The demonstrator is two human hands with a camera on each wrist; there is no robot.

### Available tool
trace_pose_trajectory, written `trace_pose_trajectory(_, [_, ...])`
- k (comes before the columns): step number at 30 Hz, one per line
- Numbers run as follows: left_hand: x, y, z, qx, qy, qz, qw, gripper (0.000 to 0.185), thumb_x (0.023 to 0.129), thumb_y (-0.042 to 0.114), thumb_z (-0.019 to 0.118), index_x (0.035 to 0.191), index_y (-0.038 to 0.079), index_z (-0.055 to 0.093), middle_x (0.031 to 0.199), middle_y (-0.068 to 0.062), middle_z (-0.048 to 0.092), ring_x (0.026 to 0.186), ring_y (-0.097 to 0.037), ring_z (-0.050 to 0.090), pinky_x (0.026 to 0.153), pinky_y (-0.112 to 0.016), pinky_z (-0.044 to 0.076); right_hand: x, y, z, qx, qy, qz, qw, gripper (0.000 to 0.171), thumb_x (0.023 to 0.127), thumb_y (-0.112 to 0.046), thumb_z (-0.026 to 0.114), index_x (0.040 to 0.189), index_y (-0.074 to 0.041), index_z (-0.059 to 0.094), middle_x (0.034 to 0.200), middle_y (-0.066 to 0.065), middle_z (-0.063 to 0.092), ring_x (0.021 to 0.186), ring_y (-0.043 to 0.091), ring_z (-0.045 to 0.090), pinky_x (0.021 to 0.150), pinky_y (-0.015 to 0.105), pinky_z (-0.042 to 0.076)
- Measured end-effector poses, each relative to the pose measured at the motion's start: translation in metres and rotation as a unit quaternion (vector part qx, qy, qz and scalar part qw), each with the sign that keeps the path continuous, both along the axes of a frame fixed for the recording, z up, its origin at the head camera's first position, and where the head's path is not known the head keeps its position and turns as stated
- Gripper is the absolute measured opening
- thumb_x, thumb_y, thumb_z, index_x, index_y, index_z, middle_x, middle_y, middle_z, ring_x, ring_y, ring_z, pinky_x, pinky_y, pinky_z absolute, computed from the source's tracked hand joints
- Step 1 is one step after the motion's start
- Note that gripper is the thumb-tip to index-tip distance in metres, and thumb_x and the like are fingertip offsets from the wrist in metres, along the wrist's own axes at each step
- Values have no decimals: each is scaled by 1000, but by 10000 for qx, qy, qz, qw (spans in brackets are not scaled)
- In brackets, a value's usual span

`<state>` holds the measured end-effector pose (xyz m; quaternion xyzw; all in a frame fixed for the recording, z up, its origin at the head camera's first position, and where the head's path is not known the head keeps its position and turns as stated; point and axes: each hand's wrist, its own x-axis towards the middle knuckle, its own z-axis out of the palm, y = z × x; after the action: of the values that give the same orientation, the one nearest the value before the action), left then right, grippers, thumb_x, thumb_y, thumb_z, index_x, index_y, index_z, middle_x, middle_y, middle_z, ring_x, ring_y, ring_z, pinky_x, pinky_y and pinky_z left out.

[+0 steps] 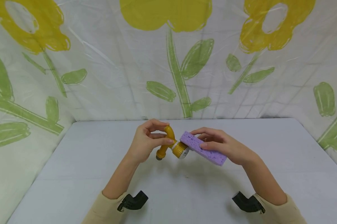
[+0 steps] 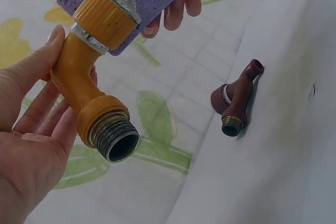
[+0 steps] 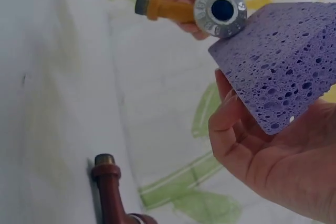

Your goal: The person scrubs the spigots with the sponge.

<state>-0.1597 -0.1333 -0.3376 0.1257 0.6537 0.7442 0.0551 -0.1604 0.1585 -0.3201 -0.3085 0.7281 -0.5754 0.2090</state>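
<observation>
Head view: left hand [image 1: 144, 143] is pinching a yellow tap fitting [image 1: 168, 143] above the table [image 1: 73, 174].
Fitting axis: threaded end is pointing down-left, ringed end toward the right hand [image 1: 223, 144].
Right hand: fingers are gripping a purple sponge [image 1: 203, 148], long axis slanting, touching the ringed end.

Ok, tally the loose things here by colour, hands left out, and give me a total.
Yellow: 1, the yellow tap fitting
Purple: 1, the purple sponge
Reddish-brown: 1, the reddish-brown tap fitting lying on the table, seen only in the wrist views
Total: 3
</observation>
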Motion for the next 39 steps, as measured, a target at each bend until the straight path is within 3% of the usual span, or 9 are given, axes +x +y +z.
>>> trace_pose_trajectory(6, [3,0,2,-74,71,-28,9999,45,80,-19,80,107,17,75,113,0,72,91,-18,77,78,-36,67,-4,1,-4,288,121,-70,9995,39,106,-15,58,143,-6,61,118,15,70,101,22,67,82,31,58])
trace_pose_trajectory(10, [4,-1,2,-118,212,-58,9997,43,81,-17,80,114,8,72,108,0,71,92,-19,77,77,-35,67,-4,0,-4,397,197,-97,9990,40,105,-16,59,144,-8,61,120,15,69,101,26,66,81,32,58])
trace_pose_trajectory(15, [5,0,3,-357,321,7,9988,42,81,-13,83,119,0,69,105,-1,71,92,-21,77,72,-34,66,0,1,-1,595,625,-217,9960,39,103,-18,64,142,-12,64,128,15,70,98,28,64,72,30,56])
trace_pose_trajectory(18, [5,2,3,-530,362,35,9979,42,81,-9,85,119,0,70,105,-3,72,93,-24,78,72,-34,66,2,2,0,916,987,-484,9897,38,101,-18,70,139,-17,67,129,13,70,91,24,63,66,29,56])
trace_pose_trajectory(24, [7,5,5,-746,495,187,9958,44,81,-9,86,122,-2,71,108,-10,74,94,-26,78,80,-36,66,12,1,5,1197,1715,-885,9739,42,95,-22,79,135,-25,69,124,2,65,102,25,58,75,31,56])
trace_pose_trajectory(35, [8,8,8,-1150,258,466,9919,44,85,-3,86,124,1,68,107,-19,76,89,-29,79,76,-37,67,20,-7,8,1497,2438,-1344,9487,47,89,-25,86,133,-29,72,117,2,58,103,22,59,76,32,58])
trace_pose_trajectory(39, [9,9,8,-1286,127,586,9899,43,84,1,87,123,3,69,106,-18,77,86,-29,79,73,-37,67,23,-10,8,1522,2551,-1291,9461,47,87,-26,87,132,-32,73,117,1,56,104,23,59,77,32,58])
